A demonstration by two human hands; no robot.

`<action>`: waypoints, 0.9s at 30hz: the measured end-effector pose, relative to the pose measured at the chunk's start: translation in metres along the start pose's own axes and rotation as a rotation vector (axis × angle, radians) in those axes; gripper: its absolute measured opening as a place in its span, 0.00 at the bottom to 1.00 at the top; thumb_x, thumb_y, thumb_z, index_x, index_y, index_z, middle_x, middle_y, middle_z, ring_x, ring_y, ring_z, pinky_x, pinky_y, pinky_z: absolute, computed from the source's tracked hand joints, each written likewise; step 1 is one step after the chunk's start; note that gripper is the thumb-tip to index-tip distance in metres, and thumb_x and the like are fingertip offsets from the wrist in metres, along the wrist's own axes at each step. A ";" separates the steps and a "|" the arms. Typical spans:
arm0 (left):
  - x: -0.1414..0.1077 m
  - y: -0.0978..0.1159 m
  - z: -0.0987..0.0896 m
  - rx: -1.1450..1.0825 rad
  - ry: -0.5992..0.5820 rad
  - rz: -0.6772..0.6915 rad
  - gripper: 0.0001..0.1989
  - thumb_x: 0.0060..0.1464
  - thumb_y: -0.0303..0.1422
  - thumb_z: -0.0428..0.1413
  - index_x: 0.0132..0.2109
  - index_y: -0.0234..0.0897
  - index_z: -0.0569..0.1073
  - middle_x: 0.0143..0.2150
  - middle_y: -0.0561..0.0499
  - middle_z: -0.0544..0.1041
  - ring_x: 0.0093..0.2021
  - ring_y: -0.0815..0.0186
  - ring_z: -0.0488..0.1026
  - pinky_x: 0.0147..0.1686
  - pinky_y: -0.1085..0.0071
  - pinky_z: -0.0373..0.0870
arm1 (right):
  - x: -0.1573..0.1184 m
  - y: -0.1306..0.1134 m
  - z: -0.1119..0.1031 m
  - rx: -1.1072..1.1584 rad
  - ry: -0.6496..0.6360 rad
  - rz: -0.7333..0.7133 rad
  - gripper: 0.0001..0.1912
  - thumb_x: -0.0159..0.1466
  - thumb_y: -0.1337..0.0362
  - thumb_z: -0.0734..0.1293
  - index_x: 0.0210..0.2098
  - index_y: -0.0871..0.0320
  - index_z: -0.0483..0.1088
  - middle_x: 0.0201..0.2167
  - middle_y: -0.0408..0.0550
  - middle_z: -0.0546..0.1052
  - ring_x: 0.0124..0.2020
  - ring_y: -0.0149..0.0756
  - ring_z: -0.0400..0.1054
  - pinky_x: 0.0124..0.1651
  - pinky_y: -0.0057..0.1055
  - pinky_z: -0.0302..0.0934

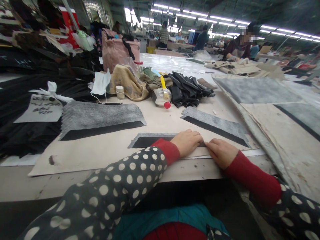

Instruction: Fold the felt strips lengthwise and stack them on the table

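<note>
A black fabric strip with a grey fuzzy edge (147, 140) lies flat on the pale sheet in front of me. My left hand (188, 141) rests over its right part, fingers bent and pinched at the strip's right end. From the other side my right hand (222, 151) meets it, thumb and fingertips pressed together at that same end. Both fingertips almost touch, and the bit of fabric between them is mostly hidden. Beyond my hands is a fanned stack of grey-and-black strips (215, 128); a larger fanned stack (103, 118) sits to the left.
A yellow-handled brush (164, 87) lies near a pile of black pieces (187, 88), a small jar (120, 92) and a tan cloth (127, 81). A labelled black fabric heap (20, 133) is at left, grey-faced panels (260, 90) at right. A co-worker (241, 45) stands across the table.
</note>
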State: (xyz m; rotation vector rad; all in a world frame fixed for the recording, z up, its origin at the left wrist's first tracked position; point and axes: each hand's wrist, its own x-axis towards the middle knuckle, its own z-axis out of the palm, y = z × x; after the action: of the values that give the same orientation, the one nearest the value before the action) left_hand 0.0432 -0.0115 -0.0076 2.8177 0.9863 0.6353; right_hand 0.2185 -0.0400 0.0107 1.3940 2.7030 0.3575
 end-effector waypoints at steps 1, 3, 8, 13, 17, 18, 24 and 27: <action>0.000 0.000 0.000 0.002 0.000 0.003 0.09 0.55 0.30 0.44 0.39 0.36 0.67 0.40 0.50 0.69 0.38 0.66 0.63 0.42 0.69 0.62 | 0.000 -0.004 -0.002 -0.039 -0.010 -0.011 0.12 0.58 0.71 0.56 0.32 0.63 0.70 0.27 0.53 0.70 0.30 0.38 0.63 0.36 0.31 0.56; 0.001 0.000 -0.001 0.006 -0.004 0.012 0.09 0.55 0.30 0.44 0.39 0.35 0.68 0.40 0.50 0.69 0.38 0.66 0.63 0.42 0.69 0.61 | 0.000 -0.012 -0.006 -0.133 -0.023 -0.028 0.12 0.57 0.73 0.56 0.32 0.65 0.71 0.27 0.54 0.70 0.29 0.39 0.62 0.34 0.33 0.56; 0.000 -0.001 -0.003 0.014 -0.029 0.067 0.11 0.56 0.29 0.43 0.40 0.36 0.69 0.41 0.50 0.70 0.39 0.66 0.63 0.43 0.70 0.60 | -0.001 -0.012 -0.007 -0.157 -0.009 -0.041 0.14 0.56 0.74 0.55 0.36 0.68 0.71 0.26 0.55 0.69 0.29 0.41 0.61 0.31 0.34 0.56; -0.003 -0.001 -0.003 0.044 -0.030 0.096 0.13 0.57 0.30 0.43 0.43 0.37 0.70 0.42 0.49 0.70 0.40 0.66 0.63 0.43 0.70 0.60 | -0.010 0.017 0.011 0.313 0.133 -0.055 0.17 0.57 0.71 0.54 0.41 0.63 0.70 0.30 0.52 0.69 0.32 0.35 0.63 0.37 0.31 0.59; -0.003 -0.001 -0.003 0.036 -0.036 0.110 0.13 0.56 0.29 0.43 0.45 0.37 0.69 0.43 0.49 0.70 0.42 0.67 0.63 0.45 0.70 0.59 | -0.010 0.025 0.022 0.568 0.211 0.044 0.18 0.60 0.67 0.53 0.43 0.63 0.69 0.29 0.51 0.69 0.33 0.34 0.64 0.37 0.31 0.60; -0.003 -0.001 -0.003 0.031 -0.034 0.110 0.13 0.56 0.29 0.43 0.44 0.37 0.69 0.43 0.49 0.70 0.42 0.67 0.63 0.46 0.70 0.59 | -0.008 0.025 0.022 0.603 0.205 0.058 0.18 0.60 0.65 0.54 0.43 0.63 0.69 0.29 0.51 0.70 0.33 0.34 0.64 0.37 0.32 0.60; -0.003 -0.002 -0.001 -0.008 -0.005 0.076 0.14 0.57 0.30 0.42 0.43 0.38 0.71 0.42 0.49 0.70 0.41 0.67 0.64 0.45 0.69 0.60 | 0.004 0.020 0.014 0.695 0.168 0.082 0.18 0.59 0.61 0.56 0.44 0.62 0.69 0.29 0.50 0.70 0.33 0.35 0.64 0.37 0.32 0.61; -0.004 -0.002 0.001 -0.037 0.018 0.044 0.13 0.56 0.31 0.43 0.42 0.39 0.71 0.43 0.49 0.69 0.41 0.66 0.64 0.45 0.68 0.61 | 0.005 0.020 0.015 0.664 0.189 0.049 0.18 0.59 0.62 0.57 0.44 0.63 0.69 0.27 0.50 0.70 0.31 0.34 0.64 0.35 0.32 0.60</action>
State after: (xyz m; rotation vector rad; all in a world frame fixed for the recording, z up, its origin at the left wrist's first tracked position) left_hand 0.0395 -0.0122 -0.0100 2.8129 0.9079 0.6771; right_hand 0.2341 -0.0219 0.0014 1.6265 3.1005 -0.4831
